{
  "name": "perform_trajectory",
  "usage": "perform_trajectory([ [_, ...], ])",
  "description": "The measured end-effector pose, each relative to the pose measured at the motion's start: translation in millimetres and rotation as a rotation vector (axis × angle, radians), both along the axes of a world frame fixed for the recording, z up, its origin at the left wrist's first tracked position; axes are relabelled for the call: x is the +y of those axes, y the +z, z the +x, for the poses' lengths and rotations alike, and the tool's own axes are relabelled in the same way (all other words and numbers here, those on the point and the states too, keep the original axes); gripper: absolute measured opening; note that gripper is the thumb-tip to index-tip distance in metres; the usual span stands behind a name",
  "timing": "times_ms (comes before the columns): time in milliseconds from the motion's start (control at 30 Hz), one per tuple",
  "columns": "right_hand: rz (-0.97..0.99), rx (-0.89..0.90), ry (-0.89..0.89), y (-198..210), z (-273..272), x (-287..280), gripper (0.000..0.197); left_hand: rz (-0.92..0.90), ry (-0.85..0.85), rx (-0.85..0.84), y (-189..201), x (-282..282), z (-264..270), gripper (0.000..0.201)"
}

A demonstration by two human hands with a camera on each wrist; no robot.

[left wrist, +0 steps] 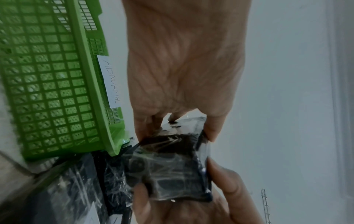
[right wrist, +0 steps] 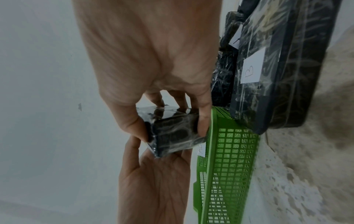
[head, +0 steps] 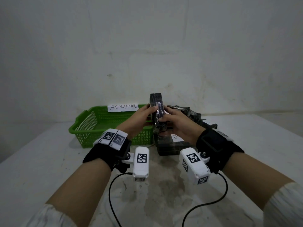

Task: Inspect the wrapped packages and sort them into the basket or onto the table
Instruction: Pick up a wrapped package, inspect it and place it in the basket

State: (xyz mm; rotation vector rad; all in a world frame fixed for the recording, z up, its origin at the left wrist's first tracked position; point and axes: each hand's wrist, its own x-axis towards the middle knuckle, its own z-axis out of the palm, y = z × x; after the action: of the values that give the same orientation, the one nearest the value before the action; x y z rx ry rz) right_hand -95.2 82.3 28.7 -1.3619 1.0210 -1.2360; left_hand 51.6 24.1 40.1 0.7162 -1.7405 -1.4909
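We hold a small black package wrapped in clear plastic film (head: 157,110) upright above the table (head: 246,145), our left hand (head: 141,118) and right hand (head: 178,122) both gripping it with curled fingers. Just left sits a green plastic lattice basket (head: 85,126) with nothing inside, its white paper label (head: 123,107) reading "ABNORMAL". More film-wrapped black packages (head: 170,145) lie beside it, one tagged "B".

Green basket (head: 85,128) left, wrapped packages (head: 172,143) right; near table (head: 49,161) bare.
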Motion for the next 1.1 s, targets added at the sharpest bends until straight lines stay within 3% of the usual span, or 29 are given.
perform_trajectory([
  [267, 0.012, -0.048, 0.056, 0, -2, -5, 0.046, 0.036, -0.03, -0.052, 2, -6, 7, 0.05],
  [333, 0.018, -0.069, 0.072, -1, -2, -6, 0.045, 0.052, -0.004, -0.057, 2, -8, 7, 0.063],
  [400, 0.035, -0.108, 0.051, -1, -1, -7, 0.032, 0.079, 0.044, -0.04, 2, -9, 7, 0.076],
  [467, 0.073, -0.16, 0.014, 1, 0, -9, 0.018, 0.084, 0.081, -0.025, 4, -8, 8, 0.074],
  [667, 0.224, -0.174, -0.07, 12, 2, -18, 0.042, 0.101, 0.187, -0.077, 10, -18, 24, 0.042],
  [833, 0.279, -0.164, -0.123, 12, 10, -34, 0.07, 0.12, 0.258, -0.092, 13, -26, 33, 0.044],
  [900, 0.24, -0.084, -0.163, 13, 20, -41, 0.056, 0.12, 0.32, -0.09, 13, -34, 35, 0.045],
  [967, 0.218, -0.067, -0.165, 15, 30, -50, 0.029, 0.14, 0.345, -0.091, 14, -42, 38, 0.034],
  [1033, 0.258, -0.087, -0.173, 17, 37, -61, 0.02, 0.173, 0.366, -0.136, 15, -51, 42, 0.028],
  [1100, 0.331, -0.101, -0.196, 20, 45, -72, 0.016, 0.161, 0.435, -0.218, 18, -61, 49, 0.038],
])
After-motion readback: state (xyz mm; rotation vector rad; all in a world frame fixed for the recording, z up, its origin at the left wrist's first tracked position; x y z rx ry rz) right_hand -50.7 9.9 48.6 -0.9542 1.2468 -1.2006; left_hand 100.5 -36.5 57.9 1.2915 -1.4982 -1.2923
